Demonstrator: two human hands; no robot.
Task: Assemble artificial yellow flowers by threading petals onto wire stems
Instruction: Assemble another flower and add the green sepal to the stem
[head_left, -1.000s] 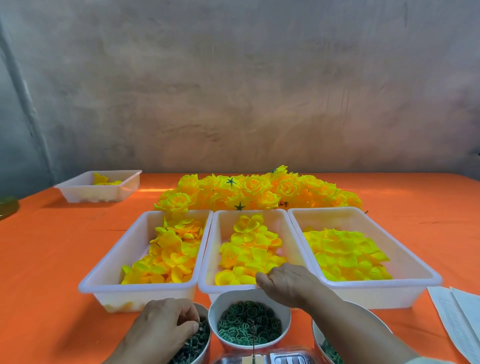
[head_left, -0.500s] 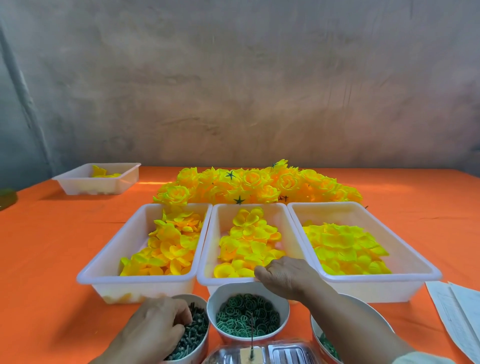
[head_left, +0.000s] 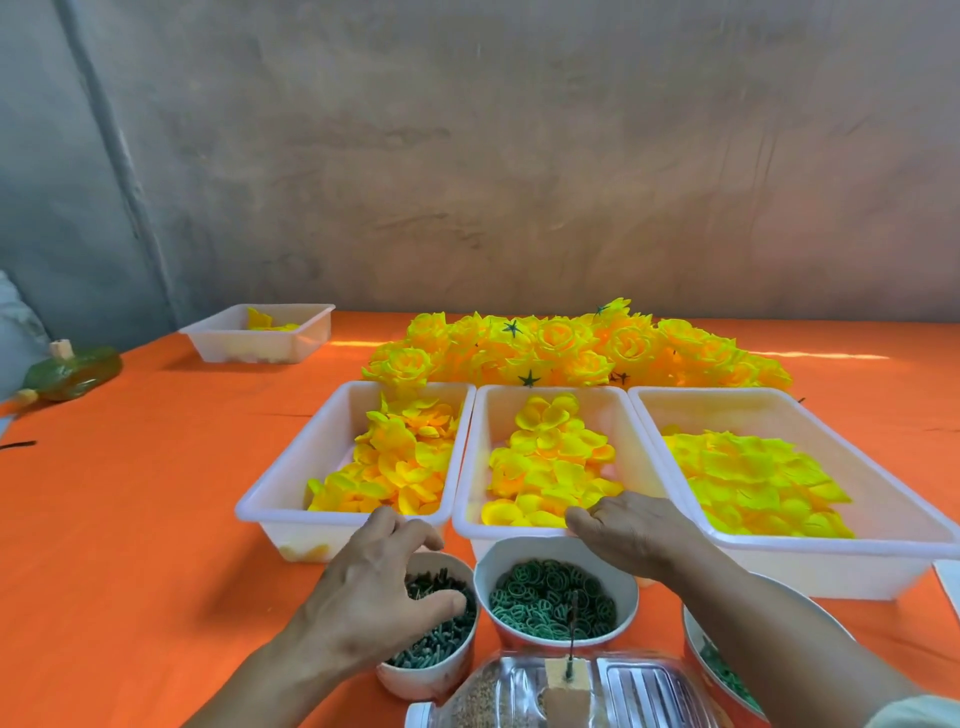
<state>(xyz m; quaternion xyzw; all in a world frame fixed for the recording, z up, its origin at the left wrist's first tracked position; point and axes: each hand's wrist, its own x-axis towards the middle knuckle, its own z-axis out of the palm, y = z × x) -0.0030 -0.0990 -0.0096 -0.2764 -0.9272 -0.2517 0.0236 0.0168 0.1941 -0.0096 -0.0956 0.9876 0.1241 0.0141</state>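
Note:
Three white trays hold yellow petals: a left tray (head_left: 270, 499), a middle tray (head_left: 550, 393) and a right tray (head_left: 779, 399). My left hand (head_left: 374, 587) hovers over a small bowl of dark green stem pieces (head_left: 441, 642), fingers loosely curled and spread, with nothing seen between them. My right hand (head_left: 623, 530) reaches over the middle tray's near rim, and its fingertips touch the petals (head_left: 550, 467) there, though any grip is hidden. A thin wire spike (head_left: 572, 636) stands upright on a block at the bottom centre. Finished yellow flowers (head_left: 571, 348) are piled behind the trays.
A bowl of green rings (head_left: 550, 597) sits between my hands, and another bowl (head_left: 727, 670) lies under my right forearm. A clear plastic container (head_left: 623, 696) is at the bottom edge. A small white tray (head_left: 260, 338) and a green object (head_left: 72, 371) are far left. Paper (head_left: 948, 577) lies at right.
My left hand has lifted a little out of the stem-piece bowl and its fingers have spread. My right hand stays at the middle tray's near rim.

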